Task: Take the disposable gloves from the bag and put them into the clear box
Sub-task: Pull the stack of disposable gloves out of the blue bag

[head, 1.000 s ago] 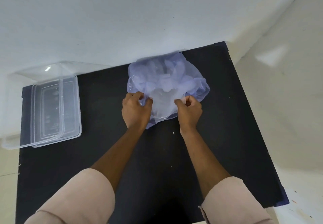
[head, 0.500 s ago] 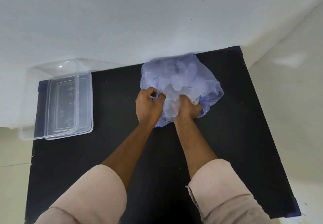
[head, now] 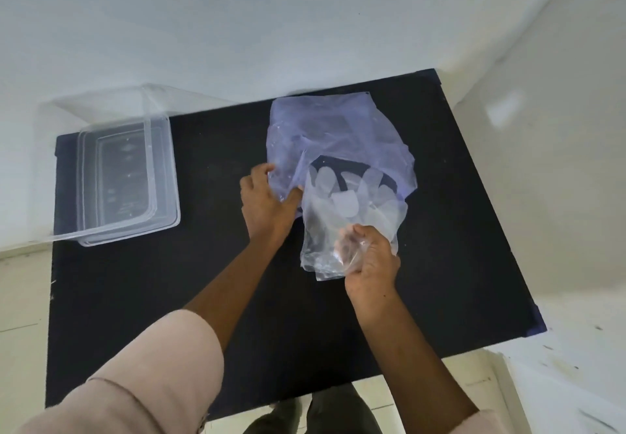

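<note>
A pale blue plastic bag (head: pixel 335 135) lies on the black table (head: pixel 210 281) at the back, near the wall. My left hand (head: pixel 267 203) pinches the bag's near left edge. My right hand (head: pixel 369 261) grips a bunch of clear disposable gloves (head: pixel 342 210) by their cuffs; the glove fingers still reach up over the bag's mouth. The clear box (head: pixel 125 169) stands open at the table's left side, with nothing inside that I can see.
A clear lid (head: pixel 101 101) sits partly under the box, leaning toward the white wall behind the table. The table's right edge drops to a pale floor. My dark shoes show below the table's near edge.
My right hand has pulled toward me, drawing the clear gloves out of the bag. My left hand has stayed on the bag's edge. The bag has flattened out.
</note>
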`<state>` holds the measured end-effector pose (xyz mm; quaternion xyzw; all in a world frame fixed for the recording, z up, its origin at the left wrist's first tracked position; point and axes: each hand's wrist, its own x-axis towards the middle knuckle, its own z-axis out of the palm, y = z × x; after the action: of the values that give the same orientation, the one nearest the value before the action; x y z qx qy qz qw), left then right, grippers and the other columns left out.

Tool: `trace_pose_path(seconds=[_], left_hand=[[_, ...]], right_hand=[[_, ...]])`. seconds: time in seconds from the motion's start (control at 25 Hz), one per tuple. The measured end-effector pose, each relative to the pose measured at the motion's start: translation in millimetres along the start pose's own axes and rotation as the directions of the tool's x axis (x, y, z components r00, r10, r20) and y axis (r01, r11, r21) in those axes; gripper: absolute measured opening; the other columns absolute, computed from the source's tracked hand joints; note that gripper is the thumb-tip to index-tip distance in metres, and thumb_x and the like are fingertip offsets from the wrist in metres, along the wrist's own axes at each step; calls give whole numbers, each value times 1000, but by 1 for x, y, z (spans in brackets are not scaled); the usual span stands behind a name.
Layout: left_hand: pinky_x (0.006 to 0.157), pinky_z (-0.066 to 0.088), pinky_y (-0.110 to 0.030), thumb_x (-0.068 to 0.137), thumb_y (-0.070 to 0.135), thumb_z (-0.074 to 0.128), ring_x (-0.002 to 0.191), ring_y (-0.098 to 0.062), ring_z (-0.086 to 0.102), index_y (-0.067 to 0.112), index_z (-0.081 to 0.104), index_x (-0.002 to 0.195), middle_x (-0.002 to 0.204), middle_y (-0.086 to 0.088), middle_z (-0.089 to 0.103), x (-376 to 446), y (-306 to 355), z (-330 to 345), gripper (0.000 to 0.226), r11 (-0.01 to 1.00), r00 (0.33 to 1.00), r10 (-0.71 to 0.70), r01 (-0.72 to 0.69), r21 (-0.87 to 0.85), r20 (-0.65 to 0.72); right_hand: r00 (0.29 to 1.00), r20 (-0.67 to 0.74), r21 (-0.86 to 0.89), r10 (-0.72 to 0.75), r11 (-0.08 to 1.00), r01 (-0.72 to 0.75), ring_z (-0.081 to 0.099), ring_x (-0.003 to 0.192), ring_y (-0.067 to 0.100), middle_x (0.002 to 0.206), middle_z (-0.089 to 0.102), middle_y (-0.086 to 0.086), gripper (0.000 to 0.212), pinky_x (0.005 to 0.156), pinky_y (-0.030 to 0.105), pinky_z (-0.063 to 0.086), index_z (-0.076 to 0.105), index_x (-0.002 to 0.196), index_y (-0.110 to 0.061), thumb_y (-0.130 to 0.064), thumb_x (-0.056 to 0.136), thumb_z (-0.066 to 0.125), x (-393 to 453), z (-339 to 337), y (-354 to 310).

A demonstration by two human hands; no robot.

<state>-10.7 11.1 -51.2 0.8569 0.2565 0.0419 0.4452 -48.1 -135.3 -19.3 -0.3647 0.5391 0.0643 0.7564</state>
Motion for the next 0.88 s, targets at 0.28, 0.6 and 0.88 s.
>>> trace_pose_path(seconds=[0.28,0.6,0.88], left_hand=[[89,56,-46,91,44,57,99,-26,69,21,64,111,111,-10,71,-138,-88,-60,32,531,615,-515,775,-342,597],[62,57,-29,83,12,69,63,-20,66,2,73,88,87,-17,75,-139,-170,-131,12,722,726,-560,664,-195,399],[89,51,-44,79,35,69,105,-26,59,18,55,116,118,-7,60,-136,-187,-175,43,918,950,-293,246,312,112]], right_hand=[[999,-7,0,31,1000,-31,67,64,25,74,66,10,29,61,37,57,60,100,-5,4,74,68,-54,-51,104],[981,162,-273,107,960,-60,67,91,25,106,69,10,40,69,37,56,60,116,-12,-4,78,70,-85,-88,206],[793,396,-686,-463,425,591,57,100,19,114,55,4,44,79,26,48,52,114,-15,-15,76,75,-79,-93,180]])
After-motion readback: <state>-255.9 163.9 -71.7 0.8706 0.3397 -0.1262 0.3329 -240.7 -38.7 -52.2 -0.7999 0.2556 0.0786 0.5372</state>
